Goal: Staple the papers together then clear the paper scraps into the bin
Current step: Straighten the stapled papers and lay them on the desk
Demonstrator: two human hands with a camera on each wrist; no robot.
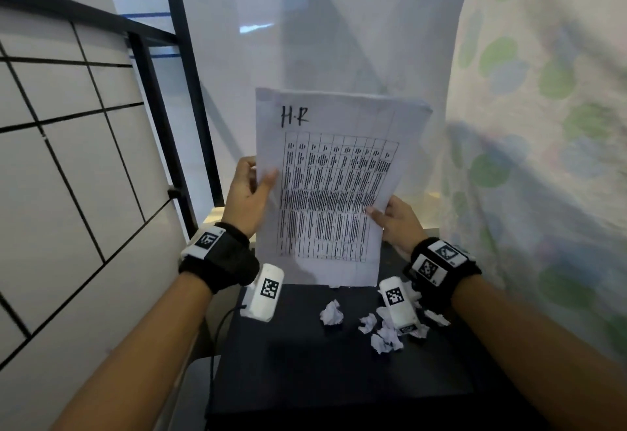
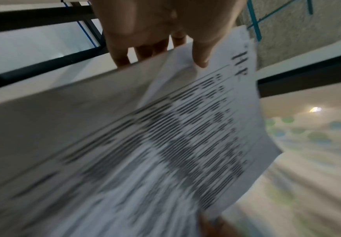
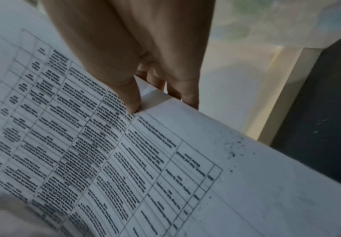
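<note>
A stack of printed papers (image 1: 332, 189) with a table and "H.R" written at the top stands upright, its lower edge on the black table (image 1: 305, 362). My left hand (image 1: 251, 189) pinches its left edge, thumb on the front and fingers behind. My right hand (image 1: 390, 220) pinches the right edge lower down. The left wrist view shows the papers (image 2: 185, 136) under my left hand (image 2: 165, 35). The right wrist view shows my right hand (image 3: 145, 77) with its thumb on the printed papers (image 3: 124, 160). Several crumpled paper scraps (image 1: 373, 325) lie on the table before the stack. No stapler or bin shows.
A black metal frame (image 1: 176, 125) and a tiled wall (image 1: 68, 159) stand to the left. A dotted curtain (image 1: 543, 159) hangs at the right. A pale ledge (image 1: 431, 213) runs behind the table. A thin black cable (image 1: 217, 339) hangs off the table's left edge.
</note>
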